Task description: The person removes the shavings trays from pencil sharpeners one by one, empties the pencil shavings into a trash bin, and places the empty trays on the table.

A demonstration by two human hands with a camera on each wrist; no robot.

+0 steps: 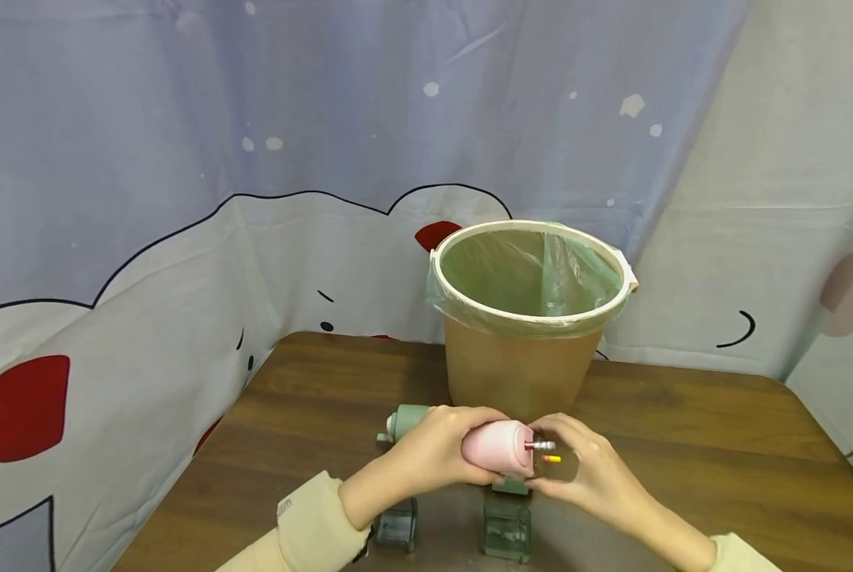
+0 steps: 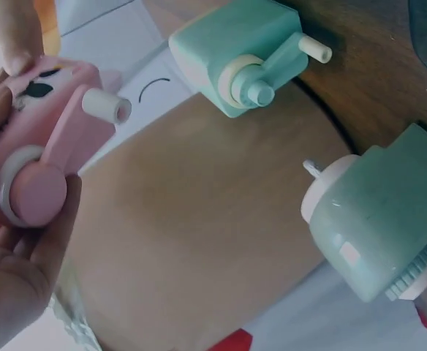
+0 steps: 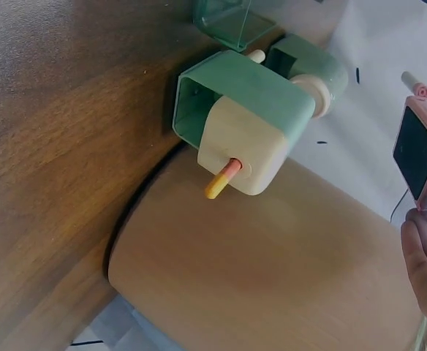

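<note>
My left hand (image 1: 426, 449) is wrapped round a pink pencil sharpener (image 1: 496, 447). A short red and silver pencil (image 1: 539, 446) sticks out of its front. My right hand (image 1: 594, 469) curves its thumb and forefinger against the front edges of the same sharpener. In the left wrist view, the pink sharpener's crank (image 2: 63, 146) with its white knob faces the camera. Beyond the hands, a green pencil sharpener (image 3: 250, 110) holds a yellow-orange pencil stub (image 3: 224, 178) in its cream front. Another green sharpener (image 2: 378, 212) lies on its side to the left.
A tan bin (image 1: 519, 369) with a clear liner stands behind the hands on the wooden table (image 1: 698, 429). Two see-through drawers, one dark (image 1: 398, 524) and one green (image 1: 507, 531), lie at the near side. A patterned curtain (image 1: 326, 103) hangs behind.
</note>
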